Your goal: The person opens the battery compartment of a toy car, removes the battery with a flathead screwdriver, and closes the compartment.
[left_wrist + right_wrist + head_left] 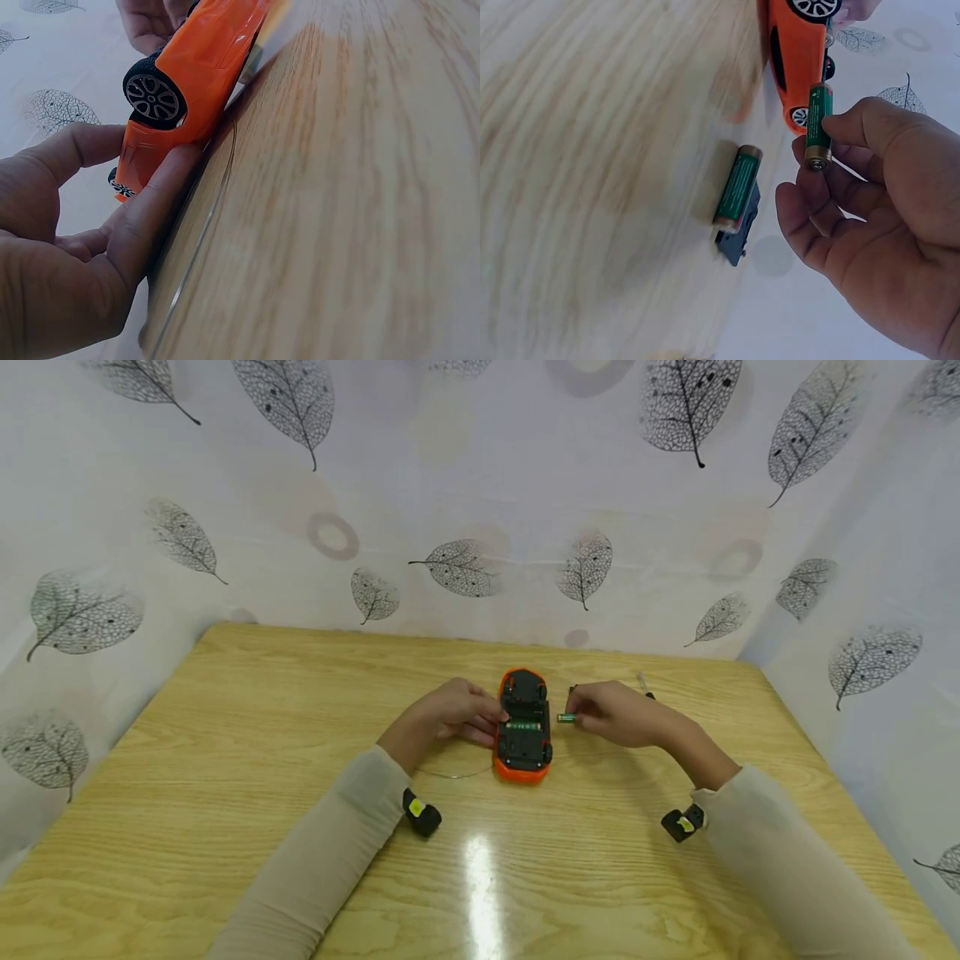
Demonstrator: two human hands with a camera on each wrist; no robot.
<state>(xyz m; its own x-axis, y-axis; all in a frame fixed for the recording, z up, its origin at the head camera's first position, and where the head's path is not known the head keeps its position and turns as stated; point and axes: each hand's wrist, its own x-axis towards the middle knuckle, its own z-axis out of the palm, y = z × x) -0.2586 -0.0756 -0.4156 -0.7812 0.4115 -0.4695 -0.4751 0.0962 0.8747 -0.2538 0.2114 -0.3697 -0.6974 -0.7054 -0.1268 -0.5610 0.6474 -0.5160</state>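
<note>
An orange toy car [524,747] lies upside down on the table, its black underside up. Across its battery compartment lies a green battery [522,727], with an uncovered slot above it. My left hand [463,714] grips the car's left side between thumb and fingers; the left wrist view shows them on the orange body [206,56]. Just right of the car, my right hand [621,714] pinches a second green battery [819,124] between thumb and fingers, apart from the car. Another green battery [739,187] lies on the table near that hand, beside a small black plastic piece [740,238].
A thin wire [453,776] runs along the table from the car's left side. Behind my right hand lies a screwdriver [642,682], partly hidden. A leaf-patterned cloth [465,485] hangs behind and beside the wooden table [300,693].
</note>
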